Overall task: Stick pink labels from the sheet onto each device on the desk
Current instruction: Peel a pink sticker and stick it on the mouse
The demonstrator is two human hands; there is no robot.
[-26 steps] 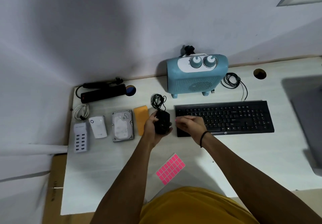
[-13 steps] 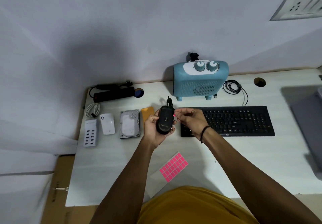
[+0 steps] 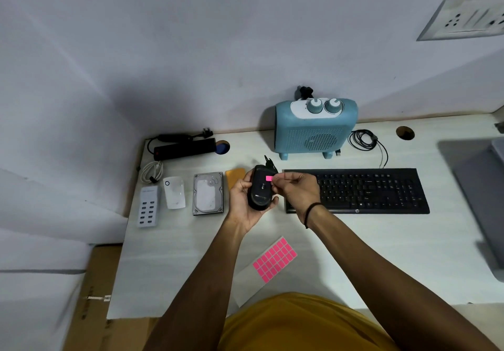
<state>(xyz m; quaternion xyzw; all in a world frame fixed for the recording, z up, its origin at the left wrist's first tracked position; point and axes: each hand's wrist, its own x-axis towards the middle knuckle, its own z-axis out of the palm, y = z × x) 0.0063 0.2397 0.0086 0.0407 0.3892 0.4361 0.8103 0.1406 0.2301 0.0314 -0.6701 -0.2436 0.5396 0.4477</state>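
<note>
Cradling the black mouse, the left hand grips it while the right hand pinches a pink label.

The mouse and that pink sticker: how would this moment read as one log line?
step: labelling mouse | left hand: holds mouse | right hand: pinches pink label at mouse | label sheet: on desk

A matt black plastic mouse meets a pink paper label above a pale, faintly grained table. Nearby: a bare-metal hard drive, a glossy white plastic adapter, a matt blue plastic heater, and a matt black keyboard.
</note>
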